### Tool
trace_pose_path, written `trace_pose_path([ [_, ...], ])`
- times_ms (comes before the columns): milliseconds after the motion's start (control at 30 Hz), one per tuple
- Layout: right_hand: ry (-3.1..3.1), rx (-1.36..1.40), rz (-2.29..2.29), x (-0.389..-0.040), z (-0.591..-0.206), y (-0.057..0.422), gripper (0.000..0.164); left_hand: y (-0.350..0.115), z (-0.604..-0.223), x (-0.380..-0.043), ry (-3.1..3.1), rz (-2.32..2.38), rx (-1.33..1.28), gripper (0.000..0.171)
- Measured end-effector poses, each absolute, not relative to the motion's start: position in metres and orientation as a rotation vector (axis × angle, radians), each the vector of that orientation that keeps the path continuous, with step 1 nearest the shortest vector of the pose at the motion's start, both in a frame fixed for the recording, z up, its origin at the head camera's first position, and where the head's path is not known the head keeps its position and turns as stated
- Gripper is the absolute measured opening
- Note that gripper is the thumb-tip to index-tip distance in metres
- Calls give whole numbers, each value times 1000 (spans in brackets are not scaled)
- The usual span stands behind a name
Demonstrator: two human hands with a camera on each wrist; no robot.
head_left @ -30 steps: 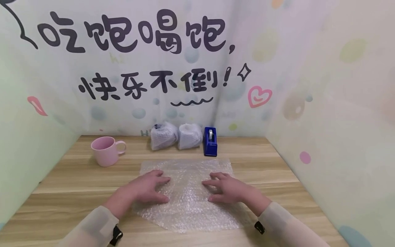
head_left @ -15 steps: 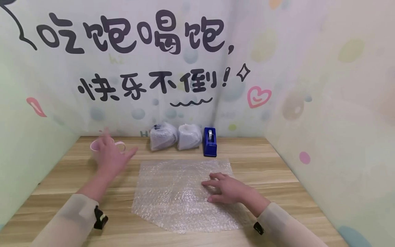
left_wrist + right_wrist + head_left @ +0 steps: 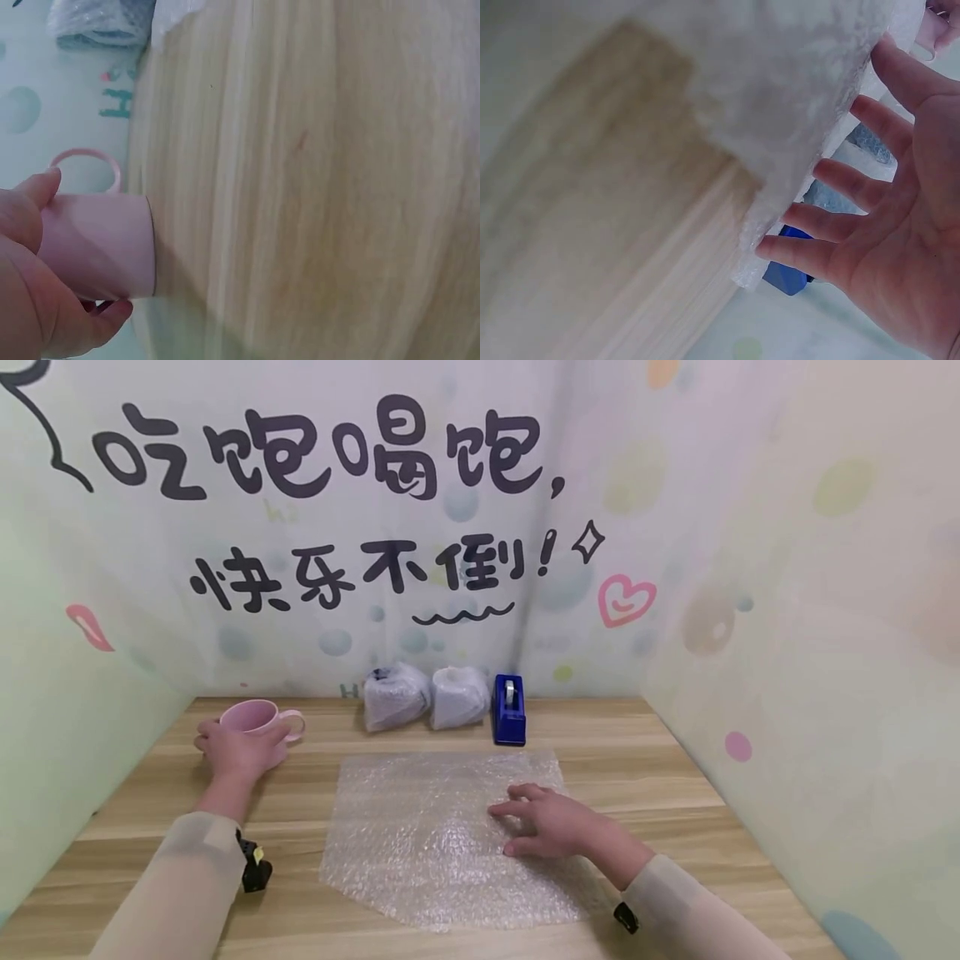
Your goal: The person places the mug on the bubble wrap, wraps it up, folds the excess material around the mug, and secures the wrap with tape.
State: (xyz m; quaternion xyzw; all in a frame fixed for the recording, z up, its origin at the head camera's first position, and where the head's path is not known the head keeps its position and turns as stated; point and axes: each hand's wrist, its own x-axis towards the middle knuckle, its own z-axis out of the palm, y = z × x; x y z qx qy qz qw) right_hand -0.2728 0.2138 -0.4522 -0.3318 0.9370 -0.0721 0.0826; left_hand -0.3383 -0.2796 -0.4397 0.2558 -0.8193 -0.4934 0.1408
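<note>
Mug interior (image 3: pixel 250 716) — head view, not left-wrist.

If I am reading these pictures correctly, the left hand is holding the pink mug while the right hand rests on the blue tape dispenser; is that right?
Not quite: the right hand is at the bubble wrap sheet, not on the blue tape dispenser, as the head view shows. The left hand is holding the pink mug, as you say.

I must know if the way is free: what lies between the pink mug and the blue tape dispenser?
In the head view, one wrapped bundle and a second bundle stand between the mug and tape dispenser.
</note>
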Motion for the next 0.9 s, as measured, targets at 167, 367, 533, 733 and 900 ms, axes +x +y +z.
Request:
trace_pose_path([
  [167,2796,-995,-213,-272,-448,211,66,-286,-446,-334,-2349,-1385,691,114],
  [367,2789,-1006,-209,-271,-445,210,65,-269,-442,-329,-2395,-1435,497,99],
  [533,2787,-996,-215,-271,-446,211,66,-221,-422,-325,-2491,-1624,113,98],
  [733,2788,-999,-233,-271,-447,211,67,-147,-410,-311,-2613,-1805,-294,97],
  [900,2797,-1013,-240,-271,-448,212,66,-98,-421,-301,-2660,-1825,-500,88],
])
